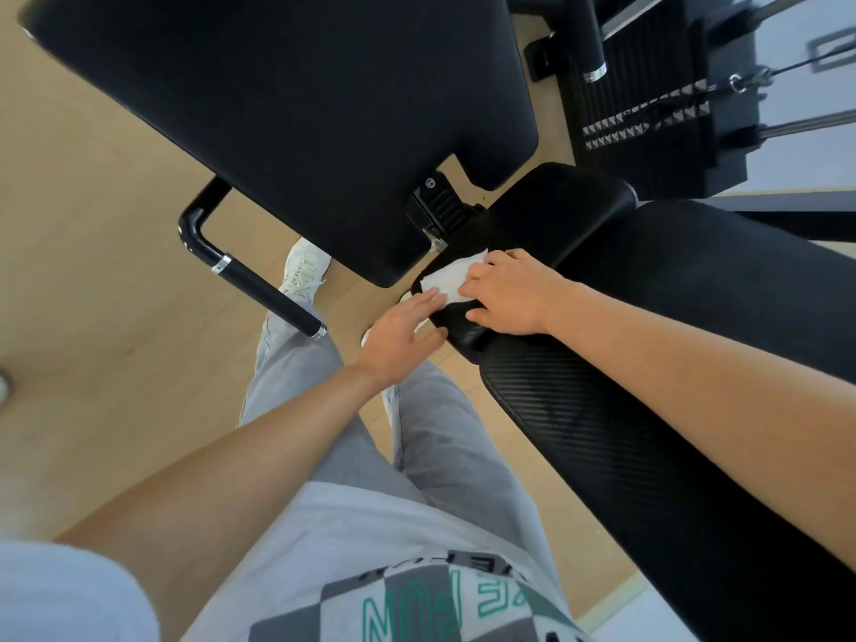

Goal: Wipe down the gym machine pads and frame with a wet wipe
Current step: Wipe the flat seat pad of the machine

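White wipe is lying under the flat right hand, pressing it onto the pad; the left hand, fingers apart at 8 o'clock, is bracing the edge.

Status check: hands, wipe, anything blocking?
Right hand flat on the wet wipe, pressing it onto the small black pad. Left hand open at pad's edge. Nothing blocking.

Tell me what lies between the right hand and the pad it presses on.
The white wipe lies under the right hand, flat on the small black pad, in the head view.
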Demonstrator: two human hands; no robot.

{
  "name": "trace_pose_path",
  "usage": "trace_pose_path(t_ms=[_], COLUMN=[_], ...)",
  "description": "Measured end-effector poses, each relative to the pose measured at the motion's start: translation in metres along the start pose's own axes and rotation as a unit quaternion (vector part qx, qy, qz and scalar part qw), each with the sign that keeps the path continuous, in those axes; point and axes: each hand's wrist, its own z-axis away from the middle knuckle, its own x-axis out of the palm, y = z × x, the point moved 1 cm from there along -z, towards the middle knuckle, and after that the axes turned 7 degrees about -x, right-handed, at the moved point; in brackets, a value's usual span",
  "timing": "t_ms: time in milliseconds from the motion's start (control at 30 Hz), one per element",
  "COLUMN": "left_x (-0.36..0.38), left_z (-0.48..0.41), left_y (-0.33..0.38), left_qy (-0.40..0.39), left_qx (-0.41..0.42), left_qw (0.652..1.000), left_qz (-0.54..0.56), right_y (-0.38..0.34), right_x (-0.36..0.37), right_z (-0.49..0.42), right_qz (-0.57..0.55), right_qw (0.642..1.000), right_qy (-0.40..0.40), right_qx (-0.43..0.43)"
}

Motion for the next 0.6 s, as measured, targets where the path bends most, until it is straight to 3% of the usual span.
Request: trace_pose_path(t_ms=[167,300,367,433,533,600], left_x=[-0.008,-0.02,-0.032,-0.049,-0.079,-0.098], left_z=[0.007,0.009,0.01,0.013,0.019,0.023], left_y=[0.016,0.027,0.031,0.032,0.022,0.009], left_qy=[0.077,0.021,-0.031,-0.042,0.016,0.062], left_qx=[0.103,0.117,0.086,0.015,-0.102,-0.151], left_qw=[0.992,0.993,0.996,0.998,0.98,0.96], left_qz=[0.009,-0.005,0.006,0.047,0.17,0.229], right_y=[-0.006,-0.009,-0.012,-0.016,-0.029,-0.042], right_x=[0.002,-0.001,-0.005,-0.011,-0.017,-0.024], right_z=[0.011,0.011,0.011,0.009,-0.003,-0.016], right_qz=[0.012,-0.047,-0.145,-0.28,-0.439,-0.484], right_qw=[0.995,0.995,0.985,0.95,0.883,0.864], right_qy=[0.096,0.088,0.093,0.128,0.151,0.131], right_qx=[-0.034,-0.007,0.022,0.054,0.063,0.044])
